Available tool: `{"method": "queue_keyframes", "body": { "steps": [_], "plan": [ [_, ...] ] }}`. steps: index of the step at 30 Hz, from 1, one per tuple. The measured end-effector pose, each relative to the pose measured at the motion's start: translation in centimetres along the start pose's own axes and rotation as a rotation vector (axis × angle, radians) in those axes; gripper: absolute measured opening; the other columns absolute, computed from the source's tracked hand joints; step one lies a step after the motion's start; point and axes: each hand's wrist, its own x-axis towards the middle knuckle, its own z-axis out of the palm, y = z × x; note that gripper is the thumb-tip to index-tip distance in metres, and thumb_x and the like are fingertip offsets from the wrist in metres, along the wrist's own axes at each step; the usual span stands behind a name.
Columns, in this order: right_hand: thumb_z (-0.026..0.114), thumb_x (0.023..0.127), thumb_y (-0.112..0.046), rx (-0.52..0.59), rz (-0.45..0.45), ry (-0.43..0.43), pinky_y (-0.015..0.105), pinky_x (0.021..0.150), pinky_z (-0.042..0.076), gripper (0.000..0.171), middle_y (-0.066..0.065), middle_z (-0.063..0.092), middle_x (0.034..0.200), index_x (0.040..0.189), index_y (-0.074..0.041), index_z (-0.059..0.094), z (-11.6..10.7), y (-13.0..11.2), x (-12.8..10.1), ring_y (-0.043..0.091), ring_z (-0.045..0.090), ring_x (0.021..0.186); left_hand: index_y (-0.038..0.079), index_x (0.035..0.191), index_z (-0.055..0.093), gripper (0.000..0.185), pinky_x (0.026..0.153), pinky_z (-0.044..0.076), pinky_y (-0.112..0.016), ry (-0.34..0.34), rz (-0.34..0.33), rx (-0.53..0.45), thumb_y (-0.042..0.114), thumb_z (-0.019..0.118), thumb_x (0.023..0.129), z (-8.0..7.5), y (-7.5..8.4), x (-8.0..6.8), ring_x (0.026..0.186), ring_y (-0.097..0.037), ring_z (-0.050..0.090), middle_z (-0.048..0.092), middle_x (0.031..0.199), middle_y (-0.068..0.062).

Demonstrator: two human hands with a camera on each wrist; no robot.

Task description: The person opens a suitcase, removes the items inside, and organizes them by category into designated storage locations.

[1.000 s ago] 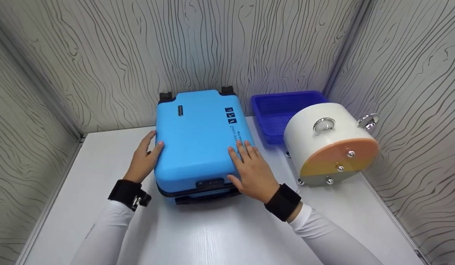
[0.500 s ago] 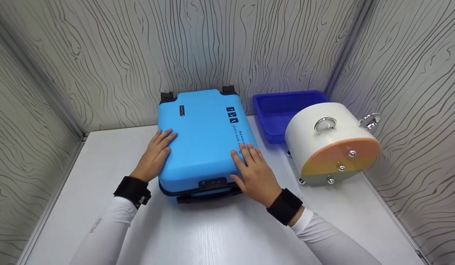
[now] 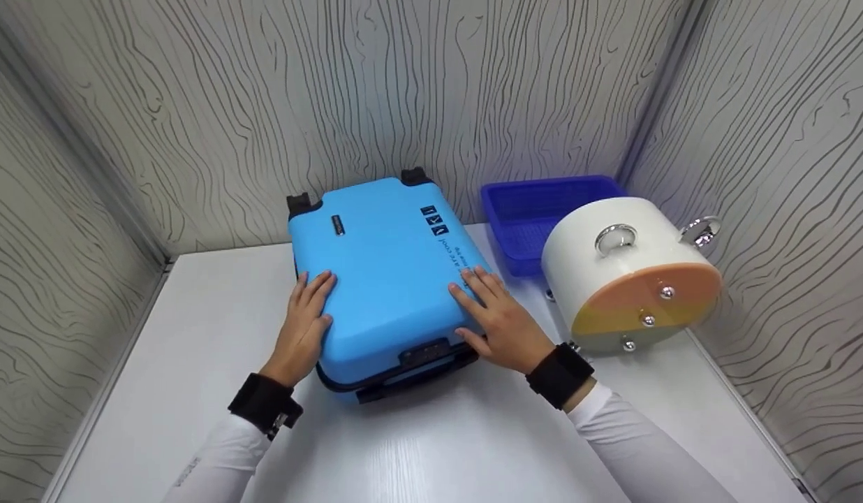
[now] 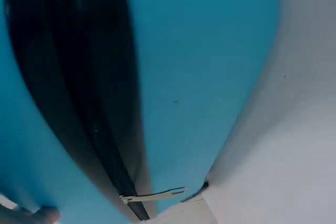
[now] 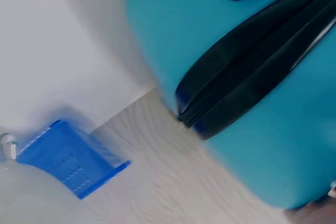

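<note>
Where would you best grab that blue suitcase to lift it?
Probably by the black handle on its narrow near side, below the lock, coming from the front. The blue suitcase lies on its broad side, handle nearest and wheels away; its smooth, rounded shell likely offers less grip.

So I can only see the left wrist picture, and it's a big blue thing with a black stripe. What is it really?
Observer: The head view shows it's a suitcase: there are black wheels at the far end.
Operator: Ooh! Is anybody touching the other side of it?
Observer: Yes, the right hand rests on its near right corner, with the fingers spread.
Operator: And what's next to it, over on the right?
Observer: A blue basket, standing to the right of the suitcase at the back, near the wall.
</note>
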Motion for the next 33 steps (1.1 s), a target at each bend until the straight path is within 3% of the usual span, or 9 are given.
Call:
{"method": "queue_keyframes", "body": {
  "steps": [8, 13, 17, 21, 25, 28, 29, 31, 33],
  "plan": [
    [0.077, 0.101, -0.018, 0.074, 0.073, -0.059, 0.065, 0.126, 0.035, 0.070, 0.027, 0.043, 0.169, 0.162, -0.002, 0.048, -0.3, 1.6, -0.5, 0.051, 0.039, 0.157, -0.005, 0.164, 0.038, 0.059, 0.124, 0.025, -0.079, 0.161, 0.066, 0.155, 0.014, 0.046, 0.109, 4.3, 2.3, -4.3, 0.163, -0.056, 0.017, 0.038, 0.172, -0.024],
    [0.073, 0.104, -0.016, 0.083, 0.158, -0.069, 0.066, 0.126, 0.034, 0.065, 0.028, 0.043, 0.168, 0.162, -0.003, 0.048, -0.3, 1.7, -0.2, 0.052, 0.040, 0.156, -0.007, 0.163, 0.038, 0.059, 0.126, 0.025, -0.074, 0.246, 0.087, 0.210, 0.012, 0.049, 0.108, 6.1, 3.7, -5.2, 0.161, -0.058, 0.020, 0.039, 0.171, -0.026],
    [0.072, 0.105, -0.016, 0.090, 0.214, -0.068, 0.069, 0.125, 0.035, 0.064, 0.028, 0.042, 0.169, 0.163, -0.005, 0.048, -0.3, 1.6, -0.1, 0.053, 0.039, 0.157, -0.007, 0.157, 0.049, 0.054, 0.127, 0.026, -0.067, 0.302, 0.164, 0.237, 0.010, 0.053, 0.105, 5.7, 3.5, -4.8, 0.155, -0.056, 0.032, 0.050, 0.162, -0.027],
    [0.070, 0.105, -0.016, 0.125, 0.284, -0.025, 0.069, 0.124, 0.036, 0.063, 0.031, 0.040, 0.169, 0.163, -0.003, 0.048, -0.1, 0.7, -0.2, 0.054, 0.038, 0.157, -0.003, 0.140, 0.067, 0.039, 0.114, 0.037, -0.065, 0.340, 0.210, 0.187, 0.005, 0.054, 0.104, 3.2, 1.9, -3.1, 0.138, -0.049, 0.049, 0.064, 0.145, -0.025],
    [0.072, 0.104, -0.016, 0.165, 0.371, 0.117, 0.062, 0.114, 0.050, 0.050, 0.031, 0.054, 0.154, 0.148, 0.003, 0.059, 0.1, -0.9, -0.5, 0.050, 0.054, 0.144, -0.006, 0.135, 0.068, 0.034, 0.114, 0.040, -0.064, 0.322, 0.062, 0.096, 0.009, 0.052, 0.108, -0.3, -0.3, -0.2, 0.136, -0.046, 0.050, 0.060, 0.143, -0.028],
    [0.073, 0.103, -0.019, 0.196, 0.432, 0.175, 0.047, 0.087, 0.061, 0.023, 0.020, 0.069, 0.116, 0.116, 0.000, 0.069, 0.4, -1.9, -0.9, 0.034, 0.070, 0.106, -0.009, 0.145, 0.058, 0.043, 0.123, 0.035, -0.064, 0.289, -0.134, 0.070, 0.017, 0.053, 0.111, -3.0, -2.1, 2.3, 0.146, -0.049, 0.043, 0.052, 0.153, -0.032],
    [0.073, 0.103, -0.020, 0.210, 0.459, 0.164, 0.042, 0.077, 0.059, 0.018, 0.014, 0.069, 0.101, 0.104, -0.004, 0.068, 0.6, -2.1, -1.1, 0.028, 0.068, 0.091, -0.009, 0.150, 0.053, 0.049, 0.125, 0.033, -0.063, 0.271, -0.203, 0.053, 0.020, 0.054, 0.111, -3.8, -2.7, 3.0, 0.150, -0.050, 0.041, 0.048, 0.158, -0.032],
    [0.072, 0.105, -0.027, 0.249, 0.523, 0.099, 0.035, 0.064, 0.049, 0.025, 0.003, 0.062, 0.080, 0.087, -0.011, 0.064, 0.9, -2.5, -1.5, 0.018, 0.058, 0.071, -0.008, 0.160, 0.040, 0.061, 0.129, 0.031, -0.061, 0.224, -0.330, 0.007, 0.027, 0.054, 0.113, -5.1, -3.6, 4.3, 0.157, -0.050, 0.034, 0.038, 0.167, -0.033],
    [0.069, 0.106, -0.036, 0.304, 0.592, 0.000, 0.031, 0.061, 0.043, 0.035, -0.003, 0.058, 0.071, 0.079, -0.015, 0.062, 1.3, -2.8, -1.8, 0.012, 0.051, 0.064, -0.006, 0.167, 0.026, 0.072, 0.131, 0.030, -0.059, 0.181, -0.426, -0.057, 0.034, 0.054, 0.113, -6.0, -4.3, 5.3, 0.162, -0.048, 0.029, 0.028, 0.174, -0.031]
  ]
}}
